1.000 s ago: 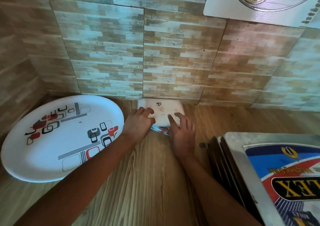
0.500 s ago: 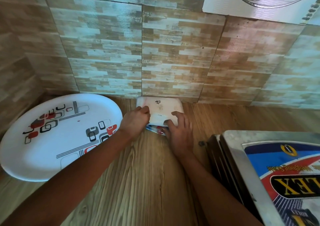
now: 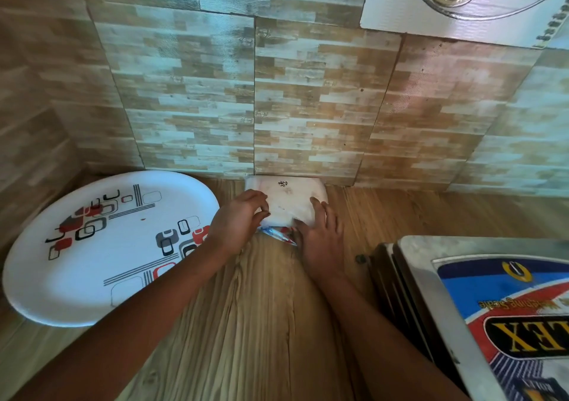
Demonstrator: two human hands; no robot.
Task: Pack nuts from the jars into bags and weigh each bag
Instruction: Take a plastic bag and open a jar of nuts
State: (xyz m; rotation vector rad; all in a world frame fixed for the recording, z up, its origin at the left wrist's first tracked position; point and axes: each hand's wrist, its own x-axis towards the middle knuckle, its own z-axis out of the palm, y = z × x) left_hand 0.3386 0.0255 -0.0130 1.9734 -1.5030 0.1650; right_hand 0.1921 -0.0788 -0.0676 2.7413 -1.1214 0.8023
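— Wood-grain worktop (image 3: 261, 323) runs up to a wall (image 3: 308, 98) clad in brick-pattern panels. What sits furthest left?

— A big white oval plate (image 3: 92, 277) with red, grey and black rounded squares printed on it. It lies flat near the left corner, bare of food.

— And next to it?

— Just right of the plate's rim comes the left hand (image 3: 237, 222), reaching forward from a bare forearm. Its fingers (image 3: 258, 205) curl narrowly over the left edge of a white packet of bags (image 3: 289, 197), touching the top of it.

— Where is that packet?

— It lies flat on the worktop, its far edge against the foot of the wall, roughly in the middle of the view. It carries a small black mark on top, and a blue and red printed strip (image 3: 277, 234) shows at its near edge, between the two hands.

— The other hand?

— The right hand (image 3: 320, 240) lies on the packet's right near corner, fingers (image 3: 317, 209) only a little apart and pressed flat on the white surface rather than closed around it.

— Anything further right?

— A metal weighing scale (image 3: 425, 265) fills the lower right corner, its platform covered by a blue, red and black printed label seen upside down.
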